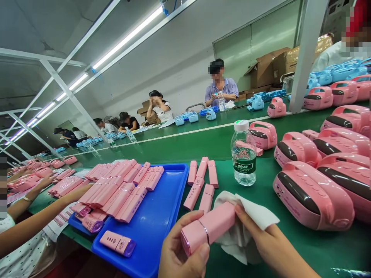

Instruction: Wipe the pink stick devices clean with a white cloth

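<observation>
Pink bar (207,228), pinched in left hand (182,256) while right hand (269,241) presses cloth (249,216) on it, could slip onto the belt (333,251).

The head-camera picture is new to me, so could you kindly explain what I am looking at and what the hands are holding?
The one picture comes from a camera worn on a person's head, looking forward and down along a green work table. No machine is involved, only two bare hands. The left hand grips a pink bar-shaped device, while the right hand presses a white cloth against it. To the left lies a blue tray stacked with similar pink bars; a few loose ones lie beside it. A water bottle stands behind, and pink handled units sit on the right. Other people work nearby.
</observation>
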Available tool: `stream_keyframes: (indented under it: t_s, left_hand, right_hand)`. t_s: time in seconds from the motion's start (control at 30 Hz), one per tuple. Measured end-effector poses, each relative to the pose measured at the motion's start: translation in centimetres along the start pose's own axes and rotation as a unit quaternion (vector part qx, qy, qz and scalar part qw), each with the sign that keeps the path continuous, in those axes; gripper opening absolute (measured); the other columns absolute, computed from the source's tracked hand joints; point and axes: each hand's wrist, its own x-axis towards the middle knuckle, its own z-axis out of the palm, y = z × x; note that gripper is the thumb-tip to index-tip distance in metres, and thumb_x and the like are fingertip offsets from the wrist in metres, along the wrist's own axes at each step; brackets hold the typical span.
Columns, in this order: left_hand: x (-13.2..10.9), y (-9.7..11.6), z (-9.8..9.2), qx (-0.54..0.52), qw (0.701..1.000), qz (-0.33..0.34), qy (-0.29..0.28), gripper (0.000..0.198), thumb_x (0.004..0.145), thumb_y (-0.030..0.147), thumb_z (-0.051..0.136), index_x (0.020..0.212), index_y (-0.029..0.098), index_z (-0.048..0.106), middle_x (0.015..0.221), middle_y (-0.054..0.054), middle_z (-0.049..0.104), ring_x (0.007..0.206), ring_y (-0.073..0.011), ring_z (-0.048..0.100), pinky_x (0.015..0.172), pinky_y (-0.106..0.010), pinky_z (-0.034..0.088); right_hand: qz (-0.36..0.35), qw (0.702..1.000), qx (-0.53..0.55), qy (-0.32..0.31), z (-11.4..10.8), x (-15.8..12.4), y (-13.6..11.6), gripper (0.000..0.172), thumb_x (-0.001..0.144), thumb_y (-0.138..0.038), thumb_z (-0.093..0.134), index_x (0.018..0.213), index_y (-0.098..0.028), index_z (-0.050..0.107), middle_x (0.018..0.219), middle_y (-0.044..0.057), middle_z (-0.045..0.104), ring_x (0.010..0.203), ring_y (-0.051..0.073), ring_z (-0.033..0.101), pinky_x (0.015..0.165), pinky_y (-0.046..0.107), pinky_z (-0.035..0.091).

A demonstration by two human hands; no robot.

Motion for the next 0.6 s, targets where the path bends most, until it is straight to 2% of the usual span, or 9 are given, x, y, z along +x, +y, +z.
stream_keyframes:
  t_s: [0.1,0.17,0.23,0.27,0.33,0.4,0.47,0.53,0.6]
  left_hand:
    - [1.5,-0.5,0.8,-0.046,0.999,0.015,0.012,0.050,0.057,0.051,0.071,0.092,0.015,0.062,0.045,0.002,0.052,0.031,-0.0030,0.035,0.030,-0.013,0.023]
    - [2.4,-1.1,1.4,-0.018,0.999,0.038,0.035,0.045,0.066,0.055,0.060,0.085,0.014,0.063,0.057,-0.002,0.059,0.033,-0.0043,0.040,0.029,-0.013,0.024]
    - [3.1,-1.9,1.9,0.008,0.997,0.043,0.065,0.043,0.068,0.056,0.057,0.076,0.014,0.062,0.066,-0.003,0.061,0.038,-0.0063,0.045,0.032,-0.014,0.028]
    - [3.3,-2.3,2.1,0.007,0.996,0.036,0.078,0.043,0.067,0.056,0.058,0.072,0.014,0.061,0.062,-0.001,0.058,0.039,-0.0063,0.044,0.035,-0.015,0.028]
    - [3.7,-3.1,2.5,-0.028,0.996,0.021,0.088,0.040,0.064,0.054,0.062,0.065,0.014,0.059,0.046,0.004,0.044,0.038,-0.0043,0.035,0.037,-0.014,0.023]
    - [3.9,-3.5,2.8,-0.082,0.992,0.015,0.092,0.036,0.062,0.049,0.067,0.060,0.014,0.055,0.043,0.007,0.033,0.039,-0.0040,0.026,0.037,-0.016,0.019]
    - [4.0,-3.6,2.8,-0.123,0.987,0.011,0.106,0.035,0.061,0.046,0.068,0.056,0.015,0.051,0.044,0.007,0.033,0.042,-0.0056,0.027,0.038,-0.017,0.022]
    - [4.0,-3.6,2.6,-0.131,0.981,0.008,0.143,0.035,0.061,0.046,0.067,0.056,0.015,0.051,0.048,0.004,0.039,0.047,-0.0078,0.034,0.041,-0.018,0.028]
    - [4.1,-3.5,2.2,-0.140,0.977,-0.003,0.162,0.036,0.062,0.047,0.066,0.056,0.015,0.051,0.049,0.004,0.040,0.047,-0.0081,0.035,0.042,-0.018,0.030]
  right_hand:
    - [-0.055,0.995,-0.061,-0.052,-0.8,0.9,0.8,0.058,0.074,-0.059,0.052,0.114,-0.017,0.057,0.119,0.007,0.057,0.117,0.028,0.045,0.100,0.036,0.036]
    - [-0.149,0.978,-0.110,-0.098,-1.2,1.2,1.1,0.044,0.083,-0.046,0.046,0.119,-0.023,0.053,0.122,0.005,0.055,0.114,0.025,0.048,0.097,0.034,0.040]
    - [-0.246,0.946,-0.153,-0.145,-1.3,1.3,1.4,0.037,0.086,-0.036,0.046,0.121,-0.028,0.050,0.125,0.002,0.052,0.114,0.022,0.049,0.098,0.031,0.039]
    - [-0.275,0.931,-0.171,-0.169,-1.2,1.3,1.7,0.036,0.086,-0.033,0.045,0.122,-0.029,0.049,0.127,0.002,0.051,0.115,0.021,0.048,0.099,0.031,0.038]
    - [-0.299,0.904,-0.225,-0.206,-0.9,1.1,2.5,0.038,0.087,-0.030,0.044,0.124,-0.028,0.047,0.129,0.002,0.048,0.118,0.021,0.044,0.101,0.033,0.034]
    - [-0.312,0.872,-0.300,-0.229,-0.5,1.0,3.5,0.042,0.088,-0.028,0.040,0.130,-0.025,0.040,0.134,0.004,0.041,0.121,0.022,0.041,0.100,0.034,0.034]
    - [-0.370,0.823,-0.364,-0.230,-0.2,0.8,4.4,0.046,0.090,-0.029,0.036,0.135,-0.023,0.028,0.136,0.006,0.036,0.120,0.023,0.040,0.096,0.034,0.037]
    - [-0.444,0.777,-0.378,-0.237,0.0,0.7,4.7,0.051,0.090,-0.035,0.036,0.137,-0.024,0.019,0.134,0.008,0.035,0.118,0.025,0.041,0.090,0.033,0.042]
    - [-0.477,0.752,-0.373,-0.262,0.1,0.7,4.5,0.057,0.088,-0.036,0.044,0.136,-0.027,0.016,0.132,0.007,0.035,0.116,0.025,0.042,0.088,0.032,0.042]
